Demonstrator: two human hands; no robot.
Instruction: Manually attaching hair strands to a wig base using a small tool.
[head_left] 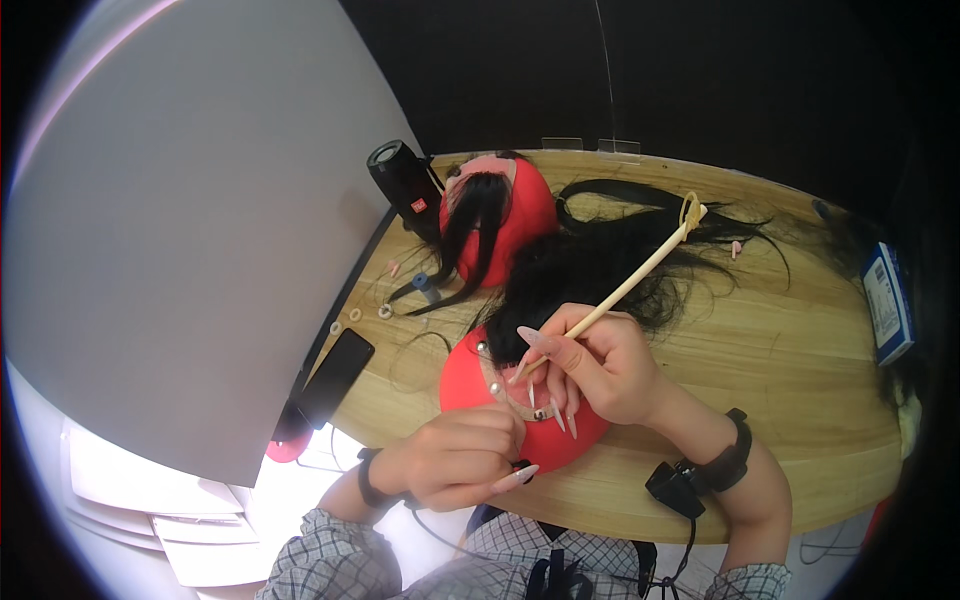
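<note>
A red head form [462, 385] lies at the table's near edge, with a pale lace cap piece [492, 365] pinned on it by pearl-headed pins. My right hand [615, 370] pinches a thin wooden stick [640, 272], its low end at the lace and a yellow band wound on its upper end. Curled against the form's near left side, my left hand [455, 458] is closed. Something small and black shows by its thumb, too little to name. Long black hair [555, 275] spreads from the form's far side over the table.
Farther back stands another red head form [535, 200] with black hair strands, beside a black cylindrical speaker [405, 185]. A phone [338, 375], small rings [385, 311] and a blue spool [425, 288] lie at left. A blue-and-white box [888, 303] sits at the right edge.
</note>
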